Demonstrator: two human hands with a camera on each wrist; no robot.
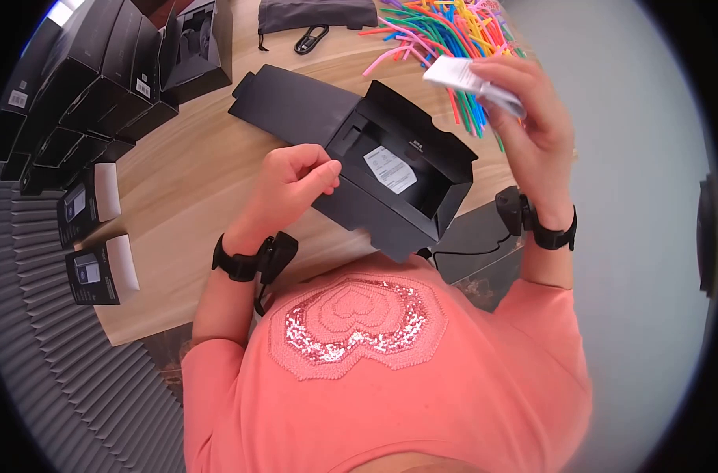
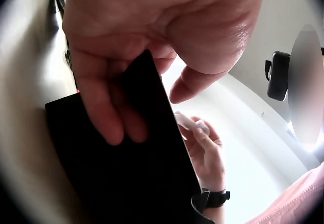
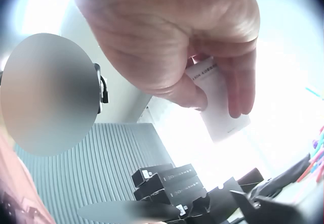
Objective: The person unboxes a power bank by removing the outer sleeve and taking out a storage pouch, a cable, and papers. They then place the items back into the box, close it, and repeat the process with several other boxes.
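An open black cardboard box [image 1: 335, 193] lies on the table before me, its lid folded out to the far left. A white printed sheet [image 1: 390, 169] lies inside it. My left hand [image 1: 300, 181] holds the box at its near left wall; in the left wrist view the fingers [image 2: 111, 125] lie over the black side and the thumb is beyond its edge. My right hand [image 1: 532, 118] is raised to the right of the box, pinching a folded white paper leaflet [image 3: 217, 102] between thumb and fingers. Small dark print shows on the leaflet.
Black boxes [image 1: 99, 87] are stacked at the left, with an open one [image 1: 193, 55] beside them. Two small black cartons [image 1: 99, 268] stand at the left edge. A dark pouch [image 1: 319, 14], a coiled black cable [image 1: 310, 39] and a heap of coloured straws [image 1: 453, 31] lie behind.
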